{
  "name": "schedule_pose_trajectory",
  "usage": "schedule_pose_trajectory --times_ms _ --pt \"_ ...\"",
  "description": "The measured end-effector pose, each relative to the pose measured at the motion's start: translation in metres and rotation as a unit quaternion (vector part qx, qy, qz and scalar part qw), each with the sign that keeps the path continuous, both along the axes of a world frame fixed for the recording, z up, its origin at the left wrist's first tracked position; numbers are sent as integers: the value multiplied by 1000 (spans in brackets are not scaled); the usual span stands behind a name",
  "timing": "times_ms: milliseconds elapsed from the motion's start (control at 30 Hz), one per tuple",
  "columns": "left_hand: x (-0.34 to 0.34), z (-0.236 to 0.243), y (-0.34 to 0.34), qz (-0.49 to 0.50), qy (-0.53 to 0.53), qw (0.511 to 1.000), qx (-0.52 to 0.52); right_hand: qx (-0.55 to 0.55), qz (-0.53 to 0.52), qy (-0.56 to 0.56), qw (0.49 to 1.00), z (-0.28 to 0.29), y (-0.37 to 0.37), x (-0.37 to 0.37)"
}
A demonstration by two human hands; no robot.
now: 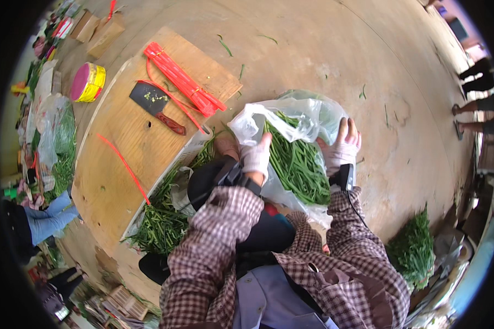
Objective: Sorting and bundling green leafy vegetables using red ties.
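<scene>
A clear plastic bag [316,130] stands between my hands with its mouth spread, and long green vegetable stems [296,164] lie inside it. My left hand [254,156], in a pale fingerless glove, grips the bag's left rim; the thumb shows and the other fingers are partly hidden by the plastic. On the opposite side my right hand [341,147], gloved alike, pinches the bag's right rim between thumb and fingers. More cut green stems [162,222] fill a white crate beside my left leg, partly under the wooden board [115,181].
On the board lie a cleaver [151,100], a bundle of red ties [181,77] and a loose red strip [123,167]. A yellow and pink tub [88,82] and cardboard boxes [105,34] stand beyond. Leafy greens [411,249] sit at right. Other people are at both edges.
</scene>
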State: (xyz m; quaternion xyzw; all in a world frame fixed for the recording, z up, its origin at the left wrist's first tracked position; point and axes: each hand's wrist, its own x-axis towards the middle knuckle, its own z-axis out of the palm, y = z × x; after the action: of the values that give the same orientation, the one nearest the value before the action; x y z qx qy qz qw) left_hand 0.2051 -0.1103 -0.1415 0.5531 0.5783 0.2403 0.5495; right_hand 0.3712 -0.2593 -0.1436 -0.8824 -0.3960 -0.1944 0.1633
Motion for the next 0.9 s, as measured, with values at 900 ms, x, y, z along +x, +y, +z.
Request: schedule_pose_trajectory --times_ms 900 --pt "81 -120 139 12 220 938 267 436 -74 189 877 -90 73 195"
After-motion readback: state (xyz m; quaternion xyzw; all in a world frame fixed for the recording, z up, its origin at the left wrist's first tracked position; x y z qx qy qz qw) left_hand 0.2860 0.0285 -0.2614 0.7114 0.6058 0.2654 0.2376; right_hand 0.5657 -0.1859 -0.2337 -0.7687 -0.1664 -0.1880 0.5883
